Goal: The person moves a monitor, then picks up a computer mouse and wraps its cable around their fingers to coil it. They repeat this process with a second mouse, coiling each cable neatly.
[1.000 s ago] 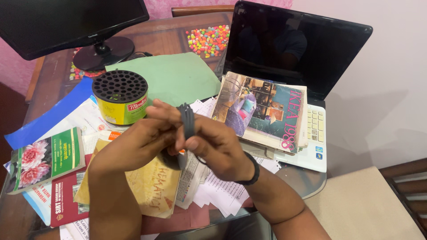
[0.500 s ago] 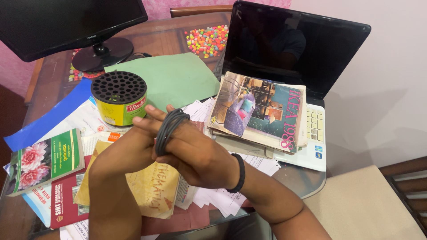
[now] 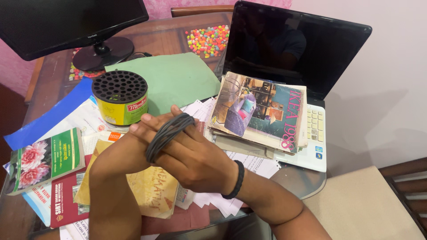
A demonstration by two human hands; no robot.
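Observation:
A bundle of dark grey elastic bands (image 3: pixel 169 132) is looped around my left hand (image 3: pixel 144 133), across the fingers near the knuckles. Those fingers are stretched out flat and point right. My right hand (image 3: pixel 198 162) lies over the left one, its fingers hooked on the bands. A black band (image 3: pixel 235 179) circles my right wrist. Both hands hover above a yellow printed envelope (image 3: pixel 147 191) and loose papers at the near side of the desk.
A yellow tin with a black perforated lid (image 3: pixel 120 95) stands just behind the hands. A worn catalogue (image 3: pixel 262 109) lies on an open laptop (image 3: pixel 311 53). Green folder (image 3: pixel 178 78), monitor (image 3: pixel 66 22), flower-cover booklet (image 3: pixel 44 158), coloured beads (image 3: pixel 209 40), chair (image 3: pixel 404 191).
The bands, first pinched upright between both hands, have been slid over my left fingers and further down the hand. Both hands have sunk slightly toward the desk.

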